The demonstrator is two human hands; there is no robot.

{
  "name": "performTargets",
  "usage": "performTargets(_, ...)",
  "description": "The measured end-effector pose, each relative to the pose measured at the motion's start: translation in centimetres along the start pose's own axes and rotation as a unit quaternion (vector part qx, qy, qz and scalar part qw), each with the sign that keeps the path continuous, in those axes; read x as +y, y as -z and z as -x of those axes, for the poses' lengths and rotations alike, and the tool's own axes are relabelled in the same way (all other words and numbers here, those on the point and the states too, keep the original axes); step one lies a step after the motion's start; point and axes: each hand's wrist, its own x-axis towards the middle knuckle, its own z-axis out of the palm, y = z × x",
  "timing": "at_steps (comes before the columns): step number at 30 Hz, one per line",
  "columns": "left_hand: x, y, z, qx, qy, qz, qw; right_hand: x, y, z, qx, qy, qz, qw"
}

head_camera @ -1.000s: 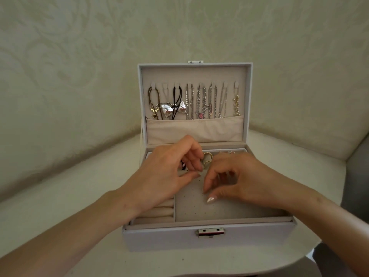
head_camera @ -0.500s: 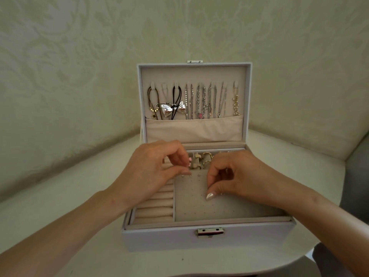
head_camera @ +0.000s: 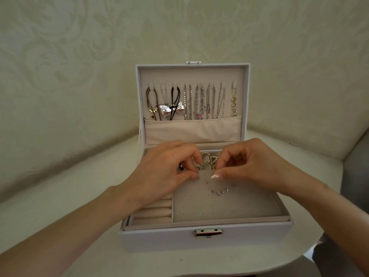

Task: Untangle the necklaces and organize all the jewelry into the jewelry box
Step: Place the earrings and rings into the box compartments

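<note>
A white jewelry box (head_camera: 249, 234) stands open on the table, and several necklaces (head_camera: 199, 102) hang from hooks in its upright lid (head_camera: 191, 74). My left hand (head_camera: 165, 168) and my right hand (head_camera: 257, 162) meet over the far edge of the grey earring panel (head_camera: 229, 204). On each hand, thumb and forefinger pinch a tiny earring piece that the fingertips mostly hide. Gold rings and bracelets (head_camera: 206, 162) lie in the back compartment between my hands. A few small studs (head_camera: 219, 191) sit on the panel.
Cream ring rolls (head_camera: 153, 212) fill the tray's left side. The box has a metal clasp (head_camera: 208, 232) on its front. The white rounded table (head_camera: 69, 196) stands in a corner of patterned walls. A grey seat (head_camera: 357, 176) is at the right.
My left hand slid back toward the middle of the tray. Both hands now pinch close together at the panel's far edge. Small studs now show lower on the panel.
</note>
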Motion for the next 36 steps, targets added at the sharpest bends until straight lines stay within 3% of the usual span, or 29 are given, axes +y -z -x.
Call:
performTargets(12,0.0,-0.5,-0.3,-0.007,-0.039,-0.022,0.999,0.8,-0.1,-0.1,0.076,-0.018,-0.084,0.993)
performTargets(20,0.4,-0.4,-0.4,-0.017,-0.032,-0.005,0.999,0.9,-0.4,-1.2,0.043,-0.037,-0.131,0.990)
performTargets(31,0.1,-0.3,0.6,0.001,-0.004,-0.016,1.000,1.1,-1.0,-2.8,0.022,-0.017,-0.016,0.999)
performTargets(36,-0.3,0.0,0.7,-0.003,0.008,-0.022,1.000,1.0,-0.9,-2.8,-0.008,-0.003,-0.035,0.999)
